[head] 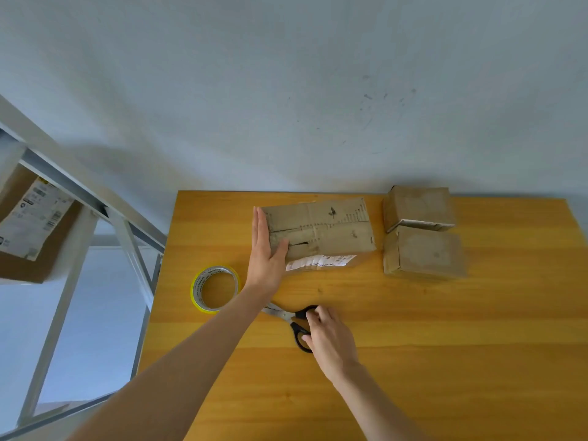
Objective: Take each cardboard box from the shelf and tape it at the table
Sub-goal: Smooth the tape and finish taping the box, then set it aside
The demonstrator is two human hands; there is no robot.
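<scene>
1. The left hand, fingers straight and flat, presses the left end of the worn brown cardboard box lying far-centre on the orange wooden table.
2. The right hand grips the black-handled scissors with curled fingers, nearer; the yellow tape roll lies left.

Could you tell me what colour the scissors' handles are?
The scissors' handles are black, in the head view.

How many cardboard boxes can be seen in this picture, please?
4. The long box lies on the table under the left hand; the far small box and near small box stand to its right; the labelled box is on the shelf, left. More may be hidden there.
</scene>
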